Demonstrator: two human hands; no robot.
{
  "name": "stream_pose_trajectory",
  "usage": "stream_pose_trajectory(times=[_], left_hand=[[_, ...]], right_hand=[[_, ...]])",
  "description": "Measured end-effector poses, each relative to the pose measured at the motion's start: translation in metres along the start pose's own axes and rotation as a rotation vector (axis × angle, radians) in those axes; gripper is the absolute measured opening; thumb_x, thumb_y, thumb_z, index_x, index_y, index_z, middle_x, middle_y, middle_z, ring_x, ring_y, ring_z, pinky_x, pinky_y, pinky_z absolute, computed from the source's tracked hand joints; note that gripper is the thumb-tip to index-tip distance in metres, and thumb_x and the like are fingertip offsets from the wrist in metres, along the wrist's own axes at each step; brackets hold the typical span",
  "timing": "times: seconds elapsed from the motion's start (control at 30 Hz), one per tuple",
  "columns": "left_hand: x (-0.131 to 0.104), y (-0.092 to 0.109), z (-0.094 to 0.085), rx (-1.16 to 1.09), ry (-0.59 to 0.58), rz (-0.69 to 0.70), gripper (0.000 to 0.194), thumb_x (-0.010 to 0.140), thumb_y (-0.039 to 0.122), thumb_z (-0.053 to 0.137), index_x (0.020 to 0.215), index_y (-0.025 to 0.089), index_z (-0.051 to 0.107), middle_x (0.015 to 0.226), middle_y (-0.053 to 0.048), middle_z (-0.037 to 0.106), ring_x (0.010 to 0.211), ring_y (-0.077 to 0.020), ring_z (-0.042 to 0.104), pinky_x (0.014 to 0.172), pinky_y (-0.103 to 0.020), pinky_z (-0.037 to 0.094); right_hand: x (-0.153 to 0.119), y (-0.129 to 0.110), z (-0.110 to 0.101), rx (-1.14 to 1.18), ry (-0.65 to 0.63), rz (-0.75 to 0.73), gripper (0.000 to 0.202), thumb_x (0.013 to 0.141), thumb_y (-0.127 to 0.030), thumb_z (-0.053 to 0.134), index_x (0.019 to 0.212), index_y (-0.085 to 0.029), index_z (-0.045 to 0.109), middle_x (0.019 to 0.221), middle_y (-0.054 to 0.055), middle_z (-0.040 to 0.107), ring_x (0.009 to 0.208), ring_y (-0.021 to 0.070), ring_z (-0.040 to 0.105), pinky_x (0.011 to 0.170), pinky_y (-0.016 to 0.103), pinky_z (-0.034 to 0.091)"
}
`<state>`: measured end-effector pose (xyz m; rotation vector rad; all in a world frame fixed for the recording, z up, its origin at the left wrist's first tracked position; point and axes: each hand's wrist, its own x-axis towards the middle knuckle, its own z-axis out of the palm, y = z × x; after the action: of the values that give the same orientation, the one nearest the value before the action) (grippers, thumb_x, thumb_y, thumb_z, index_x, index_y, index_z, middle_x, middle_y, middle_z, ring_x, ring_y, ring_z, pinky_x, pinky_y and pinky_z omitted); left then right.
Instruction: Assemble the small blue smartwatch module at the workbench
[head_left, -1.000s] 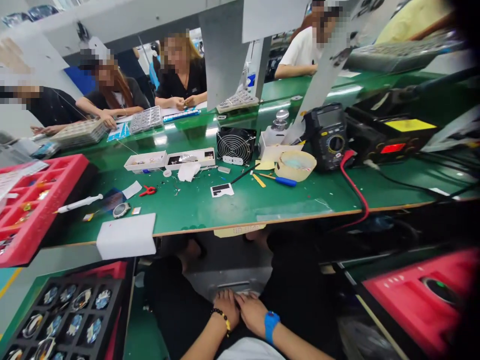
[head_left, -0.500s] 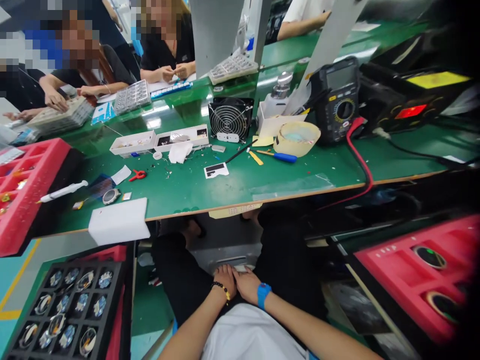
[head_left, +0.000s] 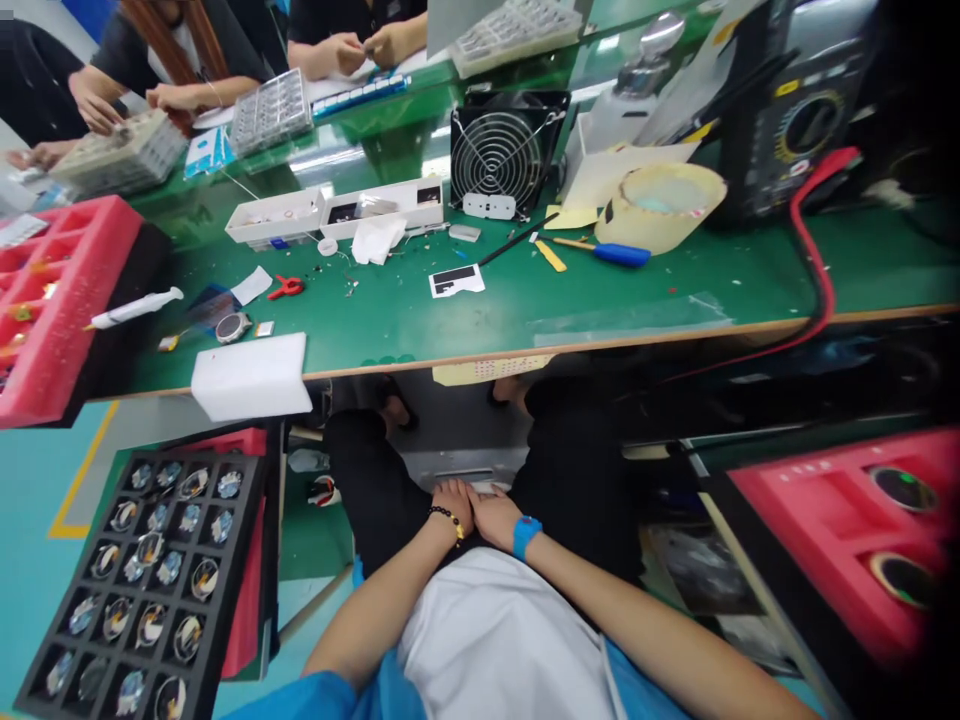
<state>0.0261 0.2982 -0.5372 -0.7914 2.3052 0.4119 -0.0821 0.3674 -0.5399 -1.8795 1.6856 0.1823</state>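
down low, left hand (head_left: 453, 503) and right hand (head_left: 491, 513) rest touching, each grip loose, holding nothing

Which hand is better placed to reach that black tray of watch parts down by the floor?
Probably left. Both hands rest together in the lap, left hand beside right hand, and the black tray sits low on the left side.
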Motion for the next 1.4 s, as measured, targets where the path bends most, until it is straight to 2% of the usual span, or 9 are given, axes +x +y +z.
stream_pose_trajectory(times=[0.37, 0.57, 0.77, 0.87, 0.97, 1.1, 1.23, 1.33, 1.4], left_hand=[[-0.002, 0.000, 0.001, -0.033, 0.002, -0.006, 0.059, 0.101, 0.017, 0.027, 0.154, -0.008, 0.027, 0.150, -0.032, 0.039, 0.134, -0.0412, 0.044, 0.110, -0.053, 0.039], [-0.004, 0.002, -0.007, -0.080, -0.021, -0.011, 0.056, 0.101, 0.014, 0.028, 0.155, -0.003, 0.032, 0.153, -0.029, 0.036, 0.136, -0.0416, 0.042, 0.112, -0.054, 0.038], [0.005, 0.001, -0.011, -0.197, -0.037, -0.066, 0.043, 0.102, 0.018, 0.045, 0.142, 0.002, 0.050, 0.140, -0.024, 0.051, 0.130, -0.0340, 0.050, 0.108, -0.051, 0.043], [0.013, -0.001, -0.012, -0.294, -0.014, -0.094, 0.035, 0.101, 0.014, 0.045, 0.132, 0.003, 0.057, 0.133, -0.022, 0.056, 0.126, -0.0307, 0.053, 0.106, -0.048, 0.046], [0.015, -0.002, -0.016, -0.422, 0.048, -0.094, 0.033, 0.098, 0.005, 0.045, 0.127, 0.003, 0.059, 0.130, -0.020, 0.058, 0.127, -0.0274, 0.052, 0.109, -0.044, 0.044], [0.013, -0.003, -0.025, -0.676, 0.181, -0.139, 0.036, 0.097, 0.001, 0.038, 0.126, 0.000, 0.059, 0.130, -0.022, 0.058, 0.129, -0.0265, 0.051, 0.113, -0.040, 0.040], [0.019, -0.004, -0.031, -1.021, 0.286, -0.257, 0.035, 0.096, 0.005, 0.044, 0.129, -0.001, 0.056, 0.128, -0.021, 0.060, 0.124, -0.0243, 0.056, 0.111, -0.034, 0.043], [0.032, -0.002, -0.033, -1.253, 0.331, -0.331, 0.039, 0.094, 0.001, 0.044, 0.131, 0.002, 0.055, 0.130, -0.018, 0.061, 0.123, -0.0191, 0.058, 0.110, -0.028, 0.044], [0.041, 0.002, -0.033, -1.370, 0.350, -0.369, 0.041, 0.098, 0.005, 0.042, 0.138, 0.004, 0.050, 0.136, -0.018, 0.058, 0.127, -0.0195, 0.056, 0.111, -0.032, 0.044]], right_hand=[[0.004, 0.002, 0.020, 0.010, 0.024, -0.018, 0.060, 0.099, -0.003, 0.069, 0.152, -0.001, 0.043, 0.122, 0.019, 0.062, 0.110, 0.0335, 0.061, 0.114, 0.050, 0.034], [0.011, 0.005, 0.031, 0.069, 0.039, -0.002, 0.062, 0.095, 0.002, 0.072, 0.151, 0.000, 0.045, 0.117, 0.018, 0.064, 0.107, 0.0339, 0.062, 0.113, 0.050, 0.036], [0.024, 0.012, 0.039, 0.253, 0.081, 0.008, 0.053, 0.095, 0.002, 0.071, 0.144, -0.007, 0.054, 0.117, 0.015, 0.064, 0.110, 0.0341, 0.061, 0.112, 0.054, 0.038], [0.027, 0.015, 0.040, 0.383, 0.123, 0.010, 0.046, 0.098, -0.004, 0.068, 0.142, -0.008, 0.056, 0.124, 0.017, 0.061, 0.113, 0.0341, 0.059, 0.108, 0.051, 0.043], [0.028, 0.018, 0.039, 0.507, 0.180, 0.032, 0.050, 0.097, -0.010, 0.060, 0.146, -0.004, 0.049, 0.122, 0.021, 0.060, 0.110, 0.0354, 0.061, 0.100, 0.049, 0.050], [0.029, 0.019, 0.035, 0.688, 0.311, 0.014, 0.066, 0.092, -0.024, 0.047, 0.151, 0.003, 0.038, 0.134, 0.028, 0.052, 0.120, 0.0383, 0.055, 0.106, 0.053, 0.045], [0.039, 0.018, 0.033, 0.929, 0.450, 0.054, 0.073, 0.086, -0.042, 0.044, 0.151, -0.008, 0.042, 0.139, 0.020, 0.052, 0.125, 0.0355, 0.052, 0.113, 0.052, 0.040], [0.052, 0.016, 0.035, 1.117, 0.535, 0.090, 0.072, 0.084, -0.057, 0.050, 0.142, -0.014, 0.051, 0.138, 0.016, 0.052, 0.130, 0.0342, 0.047, 0.118, 0.051, 0.033], [0.060, 0.015, 0.039, 1.233, 0.564, 0.146, 0.069, 0.085, -0.064, 0.057, 0.132, -0.014, 0.057, 0.133, 0.017, 0.055, 0.131, 0.0363, 0.045, 0.118, 0.053, 0.032]])
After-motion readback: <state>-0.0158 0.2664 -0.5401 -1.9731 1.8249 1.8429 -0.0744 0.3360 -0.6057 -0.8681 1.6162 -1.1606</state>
